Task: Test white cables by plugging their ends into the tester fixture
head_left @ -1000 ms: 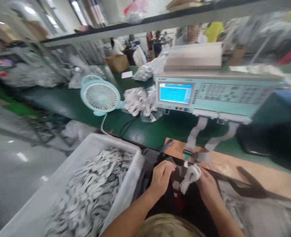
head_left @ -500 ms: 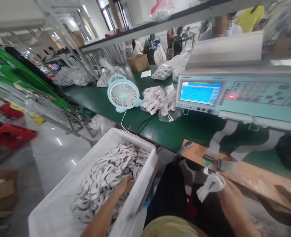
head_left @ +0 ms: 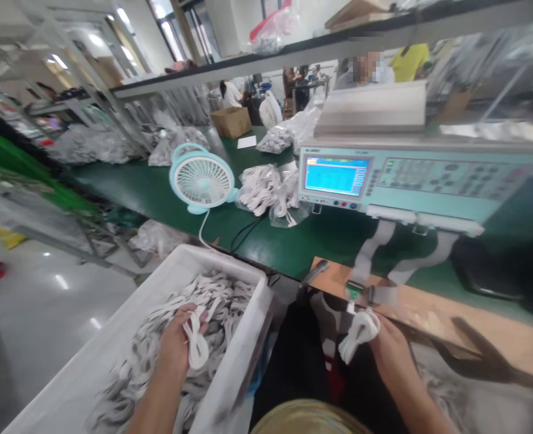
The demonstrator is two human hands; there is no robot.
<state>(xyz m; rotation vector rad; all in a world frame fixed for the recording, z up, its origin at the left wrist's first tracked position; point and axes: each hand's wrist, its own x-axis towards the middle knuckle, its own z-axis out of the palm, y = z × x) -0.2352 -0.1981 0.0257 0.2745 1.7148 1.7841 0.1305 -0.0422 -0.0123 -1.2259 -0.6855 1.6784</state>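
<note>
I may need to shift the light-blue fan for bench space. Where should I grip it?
Probably by the arched handle on top of the fan, from above: the arch stands up past the round front, leaving an opening for fingers. Mind the white cord running off below towards the bench edge.

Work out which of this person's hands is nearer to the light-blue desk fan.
Left. The left hand is over the white bin, on the near side of the desk fan; the right hand is farther off, right of the fan.
</note>
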